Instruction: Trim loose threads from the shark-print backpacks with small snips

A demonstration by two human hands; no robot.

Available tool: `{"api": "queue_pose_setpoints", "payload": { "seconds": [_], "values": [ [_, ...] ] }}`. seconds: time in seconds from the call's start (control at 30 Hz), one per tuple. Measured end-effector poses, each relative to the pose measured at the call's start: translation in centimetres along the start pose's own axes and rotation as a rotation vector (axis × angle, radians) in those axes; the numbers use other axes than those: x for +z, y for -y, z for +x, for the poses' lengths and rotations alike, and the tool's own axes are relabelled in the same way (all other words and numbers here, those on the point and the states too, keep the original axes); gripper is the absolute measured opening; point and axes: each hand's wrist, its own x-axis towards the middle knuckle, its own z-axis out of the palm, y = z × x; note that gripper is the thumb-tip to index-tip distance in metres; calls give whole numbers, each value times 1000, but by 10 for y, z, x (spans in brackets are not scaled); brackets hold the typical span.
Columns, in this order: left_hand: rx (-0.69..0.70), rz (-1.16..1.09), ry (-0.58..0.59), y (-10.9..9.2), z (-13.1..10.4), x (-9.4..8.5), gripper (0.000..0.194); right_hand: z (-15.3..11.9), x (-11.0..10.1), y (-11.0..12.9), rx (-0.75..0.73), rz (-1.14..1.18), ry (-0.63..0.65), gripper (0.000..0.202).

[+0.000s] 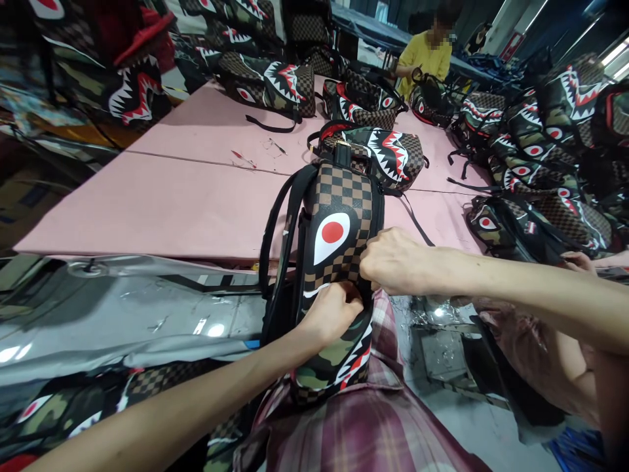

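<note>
A brown-checked backpack (344,187) with a red-and-white eye and shark teeth leans between the table edge and my lap, its side facing up. My left hand (334,308) lies on that side with its fingers curled inward near the front seam. Just above it, my right hand (390,262) is closed in a fist at the same seam. Whatever the fingers of either hand pinch is hidden. Black shoulder straps (282,229) hang on the backpack's left.
A pink-covered table (196,196) stretches ahead, with thread scraps (246,159) on it. Another backpack (388,154) lies just beyond mine. Piled backpacks (531,151) stand at the right. A person in yellow (427,59) works at the far end; another person's hand (578,261) shows at right.
</note>
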Motion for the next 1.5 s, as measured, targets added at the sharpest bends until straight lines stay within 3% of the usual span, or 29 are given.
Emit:
{"api": "queue_pose_setpoints", "payload": {
  "seconds": [0.43,0.83,0.97,1.07,1.13,1.17,1.23,1.27,1.33,1.4,1.43,1.5],
  "values": [
    [-64,18,-28,-2,0,0,12,16,-23,19,10,7,234,21],
    [-3,62,-40,2,4,6,12,13,-7,16,-43,18,160,24],
    [132,20,-127,-1,-12,-8,13,-5,-7,1,-26,139,18,17],
    [379,-51,-399,9,-33,-39,23,-32,5,-20,98,499,-171,11],
    [519,27,-669,21,-44,-54,33,-49,31,-34,221,861,-422,20],
    [563,126,-779,26,-48,-55,34,-55,49,-40,323,1037,-608,25],
    [637,387,-856,34,-49,-42,27,-56,89,-46,535,1304,-1013,32],
    [677,513,-819,37,-47,-30,18,-52,107,-47,618,1433,-1128,31],
    [749,691,-731,40,-39,-3,16,-38,135,-42,678,1608,-1206,33],
    [789,792,-738,46,-32,10,17,-22,149,-35,661,1681,-1184,34],
    [803,829,-763,51,-31,9,13,-14,152,-31,644,1691,-1170,35],
    [822,884,-829,67,-33,-12,7,-1,159,-28,630,1711,-1154,34]
  ]
}}
